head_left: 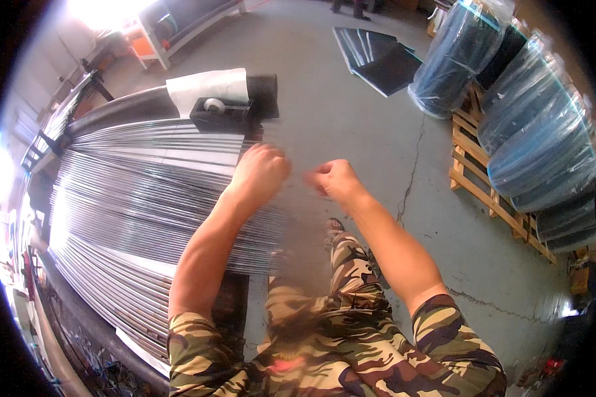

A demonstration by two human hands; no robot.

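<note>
Head view has two bare hands up in front of the body, and I count one each side of a narrow gap: the left hand [263, 169] with its fingers curled in, the right hand [338, 180] with thumb and fingers drawn together. Both blur at the tips, so whether either grip has something thin in it, I cannot tell. The silvery strips [132, 192] are too many to count; they fan out on the person's left, their right ends running behind and past the left forearm. One black dispenser [218, 118] with one white roll [213, 104] sits near their far corner, close to one white sheet [208, 85] draped over one black roll [265, 89]. Off to the right, at least three plastic-wrapped bundles [543, 132] crowd one wooden pallet [503, 205]. At least two dark panels [387, 69] lie overlapping farther out. Between the strips' right edge and the pallet's slats runs a broad stretch of grey floor [371, 132], cracked, with plenty of room to step.
</note>
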